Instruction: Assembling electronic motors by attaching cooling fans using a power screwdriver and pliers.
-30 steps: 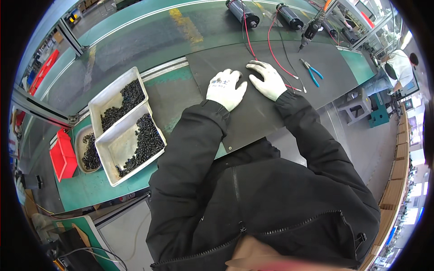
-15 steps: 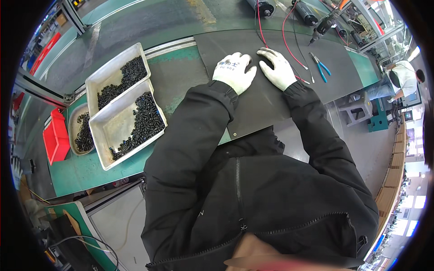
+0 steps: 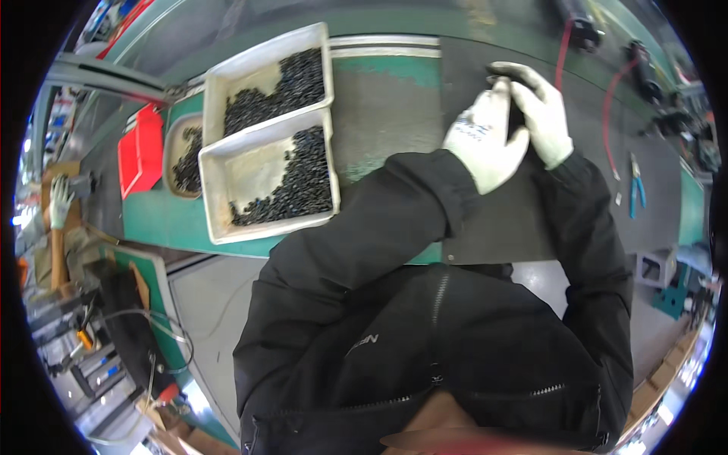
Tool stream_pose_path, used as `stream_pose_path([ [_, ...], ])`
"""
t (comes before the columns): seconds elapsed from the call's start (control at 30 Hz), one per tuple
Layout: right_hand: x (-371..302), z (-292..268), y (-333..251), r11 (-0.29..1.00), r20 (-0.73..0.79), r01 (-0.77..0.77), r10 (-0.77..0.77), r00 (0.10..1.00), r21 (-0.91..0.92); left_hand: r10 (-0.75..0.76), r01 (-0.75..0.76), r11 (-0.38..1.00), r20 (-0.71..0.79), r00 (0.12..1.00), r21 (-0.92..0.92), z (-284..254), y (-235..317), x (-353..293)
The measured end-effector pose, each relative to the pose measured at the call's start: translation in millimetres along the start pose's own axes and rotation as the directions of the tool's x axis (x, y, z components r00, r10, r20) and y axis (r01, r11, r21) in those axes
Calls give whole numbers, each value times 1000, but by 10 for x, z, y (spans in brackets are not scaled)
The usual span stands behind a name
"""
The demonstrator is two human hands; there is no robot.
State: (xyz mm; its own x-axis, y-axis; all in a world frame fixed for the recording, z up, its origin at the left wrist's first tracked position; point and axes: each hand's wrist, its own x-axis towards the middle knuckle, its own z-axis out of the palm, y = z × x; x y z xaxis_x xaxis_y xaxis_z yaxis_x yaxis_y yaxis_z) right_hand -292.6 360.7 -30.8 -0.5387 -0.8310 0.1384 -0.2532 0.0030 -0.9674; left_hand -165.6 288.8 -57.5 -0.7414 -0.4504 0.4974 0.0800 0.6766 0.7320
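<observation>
Both my hands wear white gloves and meet above the black mat (image 3: 493, 220). My left hand (image 3: 485, 140) has its fingers stretched out and its thumb apart. My right hand (image 3: 542, 114) curls over from the right, its fingertips closing at the tips of the left fingers. A small dark patch shows between the fingertips; whether it is a part or shadow I cannot make out. To the right of my hands lie a red wire (image 3: 607, 121) with a pale end and pliers (image 3: 637, 189) with blue handles.
On the left stand two white bins (image 3: 216, 189) of small black parts. Beside them are a smaller tray (image 3: 173, 133) of dark pieces and a red bin (image 3: 140, 155). Black cylinders (image 3: 644, 72) with red wires lie far right. Another person's gloved hand (image 3: 61, 201) shows far left.
My hands, flat and apart on the mat before, have come together at the fingertips. The view has swung, so the bench contents sit further right.
</observation>
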Motion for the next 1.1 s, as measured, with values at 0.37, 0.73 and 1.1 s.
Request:
stream_pose_path([
  [0.37, -25, -59, 47, 999, 136, -43, 40, 990, 21, 19, -5, 995, -147, 989, 96, -75, 84, -54],
  [0.73, -26, -2, 53, 992, 39, 6, -1, 999, -129, -456, 384, 460, 159, 876, -800, -250, 43, 100],
  [1.1, -79, 15, 114, 990, 15, 50, -49, 999, -135, -473, 449, 624, 149, 869, -640, -282, 37, 65],
])
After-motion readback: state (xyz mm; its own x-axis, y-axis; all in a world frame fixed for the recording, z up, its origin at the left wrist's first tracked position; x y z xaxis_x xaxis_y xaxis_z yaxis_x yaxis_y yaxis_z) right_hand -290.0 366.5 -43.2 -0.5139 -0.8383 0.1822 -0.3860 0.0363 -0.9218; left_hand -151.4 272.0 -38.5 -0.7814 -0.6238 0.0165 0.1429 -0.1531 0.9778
